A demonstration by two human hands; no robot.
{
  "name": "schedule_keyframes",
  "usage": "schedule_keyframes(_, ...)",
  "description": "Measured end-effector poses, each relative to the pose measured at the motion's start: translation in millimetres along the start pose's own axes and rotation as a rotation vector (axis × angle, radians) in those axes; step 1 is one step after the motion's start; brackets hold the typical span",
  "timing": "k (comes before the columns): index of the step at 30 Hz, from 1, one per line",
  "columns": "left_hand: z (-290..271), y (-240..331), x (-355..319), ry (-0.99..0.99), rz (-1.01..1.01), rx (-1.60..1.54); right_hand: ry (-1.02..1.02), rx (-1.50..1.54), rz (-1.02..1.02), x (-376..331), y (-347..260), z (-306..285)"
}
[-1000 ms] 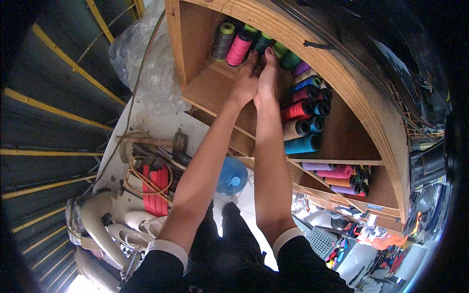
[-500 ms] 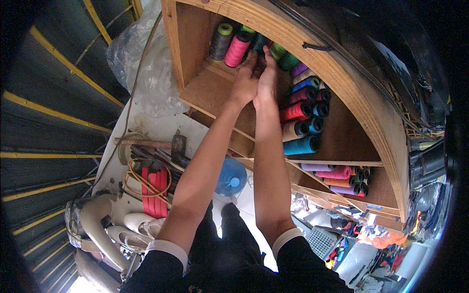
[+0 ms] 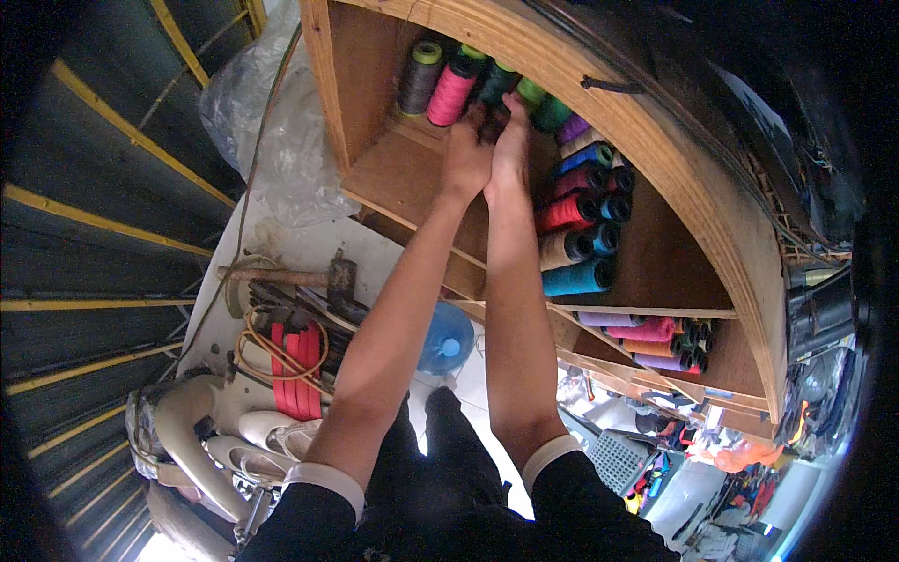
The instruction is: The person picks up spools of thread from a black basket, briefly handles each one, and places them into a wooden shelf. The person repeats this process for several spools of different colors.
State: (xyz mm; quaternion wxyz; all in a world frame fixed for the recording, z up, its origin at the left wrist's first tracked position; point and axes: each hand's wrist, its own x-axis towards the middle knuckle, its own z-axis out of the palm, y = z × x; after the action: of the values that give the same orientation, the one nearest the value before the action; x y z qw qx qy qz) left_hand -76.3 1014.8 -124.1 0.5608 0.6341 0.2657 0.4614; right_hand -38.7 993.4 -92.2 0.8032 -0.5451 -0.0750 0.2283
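Both my arms reach up into a wooden shelf compartment (image 3: pixel 393 178) holding a row of thread spools. My left hand (image 3: pixel 466 155) and my right hand (image 3: pixel 508 145) close together from either side around the lower end of a dark green thread spool (image 3: pixel 496 86). Shadow and the hands themselves partly hide the fingers. Left of the hands stand a pink spool (image 3: pixel 452 96) and a grey spool (image 3: pixel 420 82). A bright green spool (image 3: pixel 530 92) and a darker green one (image 3: pixel 552 114) sit just right of my right hand.
More spools, among them a red one (image 3: pixel 565 214) and a blue one (image 3: pixel 576 278), lie stacked to the right. A curved wooden rim (image 3: pixel 655 140) borders the shelf. Below are a hammer (image 3: pixel 342 278), red strips (image 3: pixel 298 370) and a blue water jug (image 3: pixel 446 337). Plastic sheeting (image 3: pixel 281 140) hangs at left.
Both hands stay together at the dark green spool, with only a slight shift. The view has moved a little, and more of that spool's top shows now.
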Motion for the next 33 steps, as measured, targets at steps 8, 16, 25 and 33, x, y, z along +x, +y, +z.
schedule_keyframes(8,-5.4,20.0,-6.9,-0.039,-0.090,0.066,0.128,-0.087,-0.058,-22.0,-21.2,7.4)
schedule_keyframes(16,-19.7,33.5,-38.7,-0.005,-0.143,-0.200,-0.046,-0.268,-0.163,-27.4,15.0,-11.0)
schedule_keyframes(25,-56.1,53.3,-123.0,0.008,-0.198,0.028,-0.424,-0.320,-0.153,-179.3,-34.3,-70.8)
schedule_keyframes(33,-1.9,34.9,-265.5,0.150,-0.102,-0.035,-0.371,-0.858,-0.391,-327.3,21.8,-311.3)
